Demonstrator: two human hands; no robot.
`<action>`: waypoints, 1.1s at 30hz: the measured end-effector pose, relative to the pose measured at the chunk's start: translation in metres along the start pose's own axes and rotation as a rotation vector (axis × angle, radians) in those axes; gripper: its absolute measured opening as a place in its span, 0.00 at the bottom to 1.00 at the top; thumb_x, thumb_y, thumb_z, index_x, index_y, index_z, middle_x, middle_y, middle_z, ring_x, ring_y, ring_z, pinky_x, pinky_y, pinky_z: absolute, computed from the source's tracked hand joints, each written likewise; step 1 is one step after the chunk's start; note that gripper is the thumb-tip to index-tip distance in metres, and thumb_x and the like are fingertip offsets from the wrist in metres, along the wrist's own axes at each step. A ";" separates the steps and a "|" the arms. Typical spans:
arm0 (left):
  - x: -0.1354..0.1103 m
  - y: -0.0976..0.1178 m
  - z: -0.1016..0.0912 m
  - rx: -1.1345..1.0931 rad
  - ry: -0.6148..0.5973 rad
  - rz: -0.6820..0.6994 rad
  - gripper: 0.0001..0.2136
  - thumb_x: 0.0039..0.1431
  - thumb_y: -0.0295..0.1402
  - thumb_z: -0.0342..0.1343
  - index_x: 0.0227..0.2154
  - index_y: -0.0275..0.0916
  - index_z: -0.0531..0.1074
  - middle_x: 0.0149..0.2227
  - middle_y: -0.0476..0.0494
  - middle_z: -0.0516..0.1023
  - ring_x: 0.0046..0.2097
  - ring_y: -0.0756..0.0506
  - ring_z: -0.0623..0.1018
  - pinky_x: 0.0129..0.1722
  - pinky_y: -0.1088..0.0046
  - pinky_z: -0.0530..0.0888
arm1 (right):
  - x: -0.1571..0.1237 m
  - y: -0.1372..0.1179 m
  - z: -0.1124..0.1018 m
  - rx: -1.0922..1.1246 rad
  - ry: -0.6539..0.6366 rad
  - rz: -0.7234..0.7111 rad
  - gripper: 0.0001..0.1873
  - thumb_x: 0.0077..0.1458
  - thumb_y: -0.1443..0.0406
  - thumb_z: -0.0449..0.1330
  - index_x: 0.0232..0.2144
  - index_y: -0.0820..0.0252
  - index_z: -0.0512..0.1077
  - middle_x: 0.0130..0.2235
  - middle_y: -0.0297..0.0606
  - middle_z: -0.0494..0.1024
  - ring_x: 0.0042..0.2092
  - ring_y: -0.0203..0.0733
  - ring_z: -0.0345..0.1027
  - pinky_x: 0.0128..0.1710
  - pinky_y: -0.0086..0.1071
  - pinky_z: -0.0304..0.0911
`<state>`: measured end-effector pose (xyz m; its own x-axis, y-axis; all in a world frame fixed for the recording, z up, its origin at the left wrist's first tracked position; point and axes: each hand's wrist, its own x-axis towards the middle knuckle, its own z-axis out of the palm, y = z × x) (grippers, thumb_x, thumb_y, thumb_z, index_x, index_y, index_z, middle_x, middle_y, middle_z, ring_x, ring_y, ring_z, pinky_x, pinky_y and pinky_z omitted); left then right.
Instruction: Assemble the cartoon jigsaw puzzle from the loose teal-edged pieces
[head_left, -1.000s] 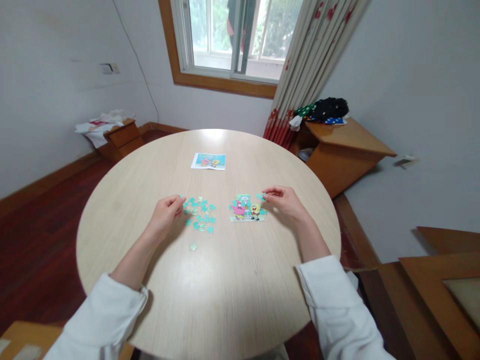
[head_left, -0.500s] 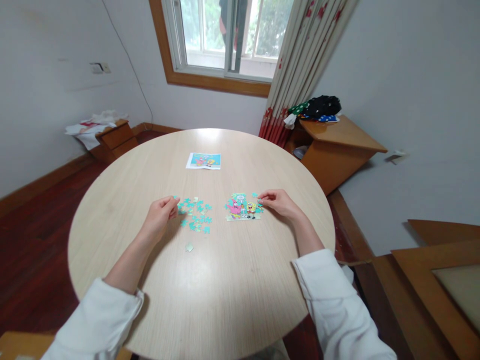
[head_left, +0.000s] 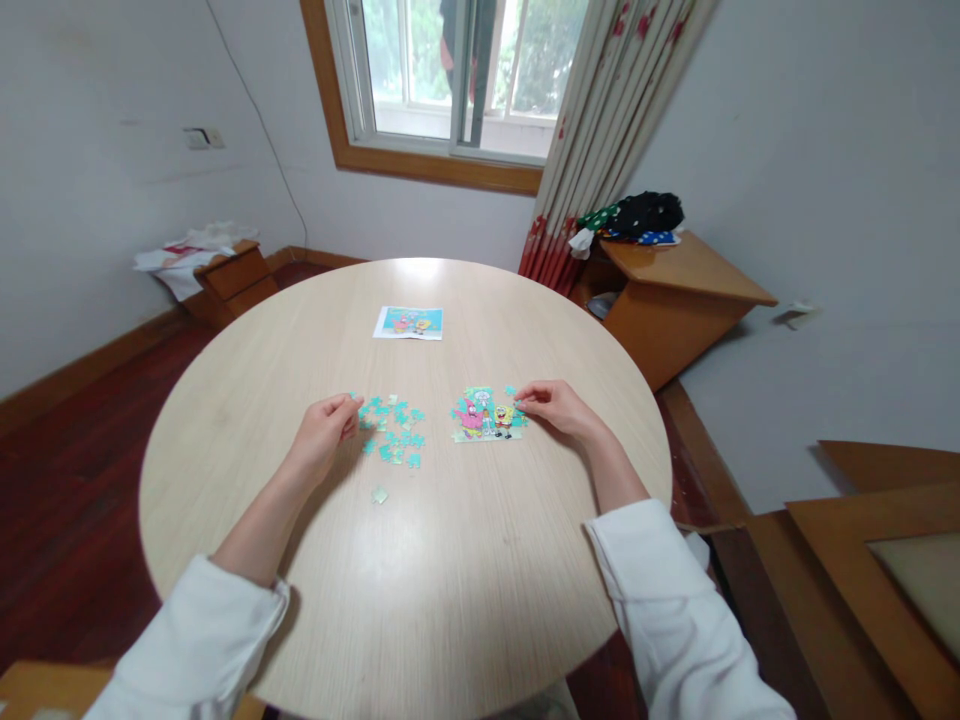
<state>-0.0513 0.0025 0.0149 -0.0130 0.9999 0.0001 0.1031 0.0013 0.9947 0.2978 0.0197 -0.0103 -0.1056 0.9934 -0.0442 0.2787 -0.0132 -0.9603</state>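
Observation:
My right hand (head_left: 559,405) pinches a small teal puzzle piece at the right edge of a partly joined jigsaw puzzle (head_left: 484,418), which shows a pink starfish and a yellow sponge figure. One loose teal piece (head_left: 511,390) lies just above the fingertips. On the left, my left hand (head_left: 326,425) is closed, thumb against curled fingers, beside a scatter of loose puzzle pieces (head_left: 401,418). Whatever it may hold is hidden. A single pale piece (head_left: 379,495) lies apart, nearer to me.
A printed reference picture (head_left: 409,323) lies farther back on the round wooden table (head_left: 450,580). Beyond the table's right side stands a wooden cabinet (head_left: 675,300) with clothes on top. A small wooden drawer unit (head_left: 236,280) is at the back left, and a window is behind.
Both hands stay almost where they were, my right fingertips still at the puzzle's right edge. The whole view has shifted very slightly.

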 end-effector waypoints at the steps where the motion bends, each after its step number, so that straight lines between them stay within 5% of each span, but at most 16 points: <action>1: 0.000 0.000 0.000 0.003 -0.001 -0.001 0.18 0.44 0.41 0.56 0.13 0.41 0.53 0.15 0.57 0.52 0.19 0.55 0.54 0.20 0.76 0.52 | 0.000 0.000 0.000 -0.011 -0.002 -0.005 0.17 0.35 0.57 0.68 0.26 0.65 0.75 0.25 0.34 0.75 0.29 0.34 0.64 0.32 0.32 0.59; 33: -0.002 0.005 0.002 -0.102 0.007 -0.020 0.17 0.44 0.37 0.57 0.11 0.40 0.55 0.14 0.57 0.52 0.19 0.55 0.54 0.20 0.76 0.52 | 0.001 -0.004 0.002 -0.204 0.021 -0.033 0.10 0.39 0.61 0.63 0.25 0.62 0.71 0.22 0.29 0.66 0.26 0.34 0.58 0.29 0.31 0.56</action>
<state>-0.0489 0.0004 0.0194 -0.0213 0.9996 -0.0200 0.0007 0.0200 0.9998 0.2946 0.0200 -0.0072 -0.0986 0.9951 -0.0057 0.4630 0.0408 -0.8854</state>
